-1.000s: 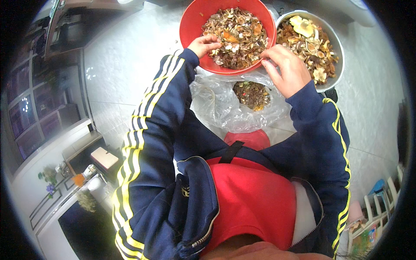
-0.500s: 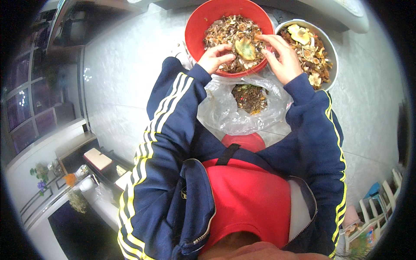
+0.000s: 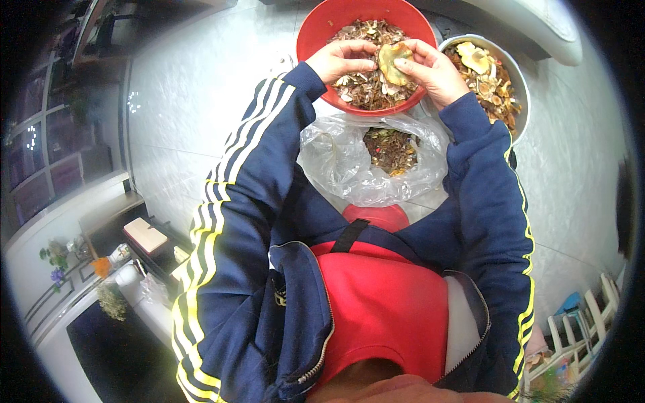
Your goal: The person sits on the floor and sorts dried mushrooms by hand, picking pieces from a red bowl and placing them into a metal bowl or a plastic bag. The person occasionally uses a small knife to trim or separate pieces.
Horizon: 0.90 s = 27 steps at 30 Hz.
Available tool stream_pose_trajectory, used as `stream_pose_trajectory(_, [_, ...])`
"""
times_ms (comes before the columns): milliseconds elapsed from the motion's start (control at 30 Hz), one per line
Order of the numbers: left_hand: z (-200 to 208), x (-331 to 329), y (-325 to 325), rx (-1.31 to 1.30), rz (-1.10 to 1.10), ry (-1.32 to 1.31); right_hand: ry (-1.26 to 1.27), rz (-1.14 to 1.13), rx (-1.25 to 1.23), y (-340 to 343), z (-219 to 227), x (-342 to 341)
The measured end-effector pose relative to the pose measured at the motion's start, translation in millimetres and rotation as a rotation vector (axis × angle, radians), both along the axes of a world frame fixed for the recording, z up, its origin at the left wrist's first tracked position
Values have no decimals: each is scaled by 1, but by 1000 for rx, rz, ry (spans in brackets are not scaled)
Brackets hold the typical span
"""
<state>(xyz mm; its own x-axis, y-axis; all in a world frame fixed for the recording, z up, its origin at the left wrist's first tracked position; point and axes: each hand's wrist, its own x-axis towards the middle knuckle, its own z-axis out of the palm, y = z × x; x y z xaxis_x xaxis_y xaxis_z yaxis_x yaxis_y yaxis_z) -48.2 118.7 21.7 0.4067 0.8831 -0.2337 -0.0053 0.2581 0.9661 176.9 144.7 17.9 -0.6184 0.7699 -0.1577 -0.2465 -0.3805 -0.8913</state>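
Observation:
Over the red basin (image 3: 310, 33) I hold a broad yellow-green mushroom cap (image 3: 393, 67). My right hand (image 3: 433, 70) pinches its right edge between thumb and fingers. Beside the cap's left edge is my left hand (image 3: 341, 60), its thumb and fingers apart; whether the fingertips touch the cap is hard to make out. Many small brown and pale mushrooms (image 3: 369, 97) fill the basin below.
A pale round bowl (image 3: 525, 87) at the right holds mushrooms, with a yellow one (image 3: 474, 59) on top. Nearer me, a clear plastic bag (image 3: 329, 151) lies open with dark scraps (image 3: 390, 151) inside. A white rack (image 3: 584, 322) stands at lower right.
The yellow-green cap has come up off the pile and is now tilted in my right hand's pinch. Both hands have moved closer together and slightly away from me.

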Motion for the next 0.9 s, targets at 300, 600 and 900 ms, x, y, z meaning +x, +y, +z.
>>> stream_pose_trajectory(300, [-16,-11,-2,34,271,132,103,-33,-165,5,-9,1])
stream_pose_trajectory(600, [-25,-9,-29,74,431,361,155,-35,-378,3,-7,10])
stream_pose_trajectory(900, [4,29,-48,263,329,138,340,59,-456,-3,-9,9])
